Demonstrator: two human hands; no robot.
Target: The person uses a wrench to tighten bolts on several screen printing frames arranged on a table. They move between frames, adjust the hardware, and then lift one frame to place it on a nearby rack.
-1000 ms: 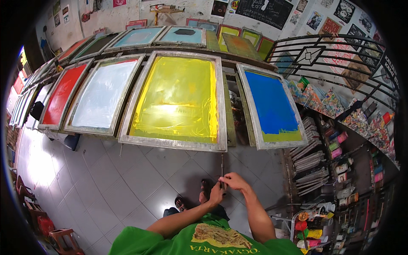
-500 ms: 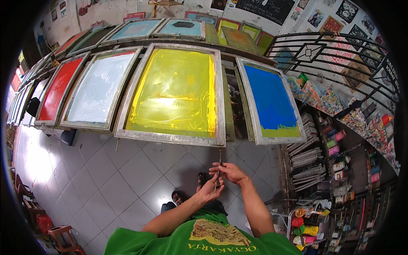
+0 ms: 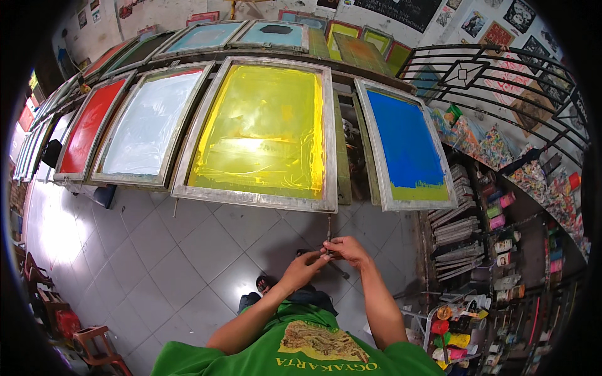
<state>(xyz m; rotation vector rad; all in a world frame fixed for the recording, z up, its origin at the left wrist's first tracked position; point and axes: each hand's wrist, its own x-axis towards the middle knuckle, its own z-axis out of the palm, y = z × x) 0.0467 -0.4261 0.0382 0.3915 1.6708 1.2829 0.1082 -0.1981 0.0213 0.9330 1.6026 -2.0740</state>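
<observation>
My right hand (image 3: 348, 250) is closed in a pinch round a slim, dark metal rod (image 3: 329, 232). The rod's thin tip points away from me, close to the front edge of the big yellow screen frame (image 3: 260, 202). My left hand (image 3: 303, 268) meets it from the left, its fingers closed at the middle of the rod and close against my right fingertips. Below my hands, the rod's thicker lower end (image 3: 342, 272) shows over the floor. The exact kind of tool is too small to make out.
Screen frames with white (image 3: 150, 125), red (image 3: 94, 128) and blue (image 3: 404, 138) surfaces flank the yellow one. On the right stand shelves with bottles (image 3: 501, 244) and stacked grey slats (image 3: 456, 232). Brown stools (image 3: 100, 341) stand at the lower left, on the tiled floor (image 3: 188, 250).
The rod has tilted, its lower end swinging rightward. My left hand has shifted from the lower part of the rod up to its middle. The view has moved slightly.
</observation>
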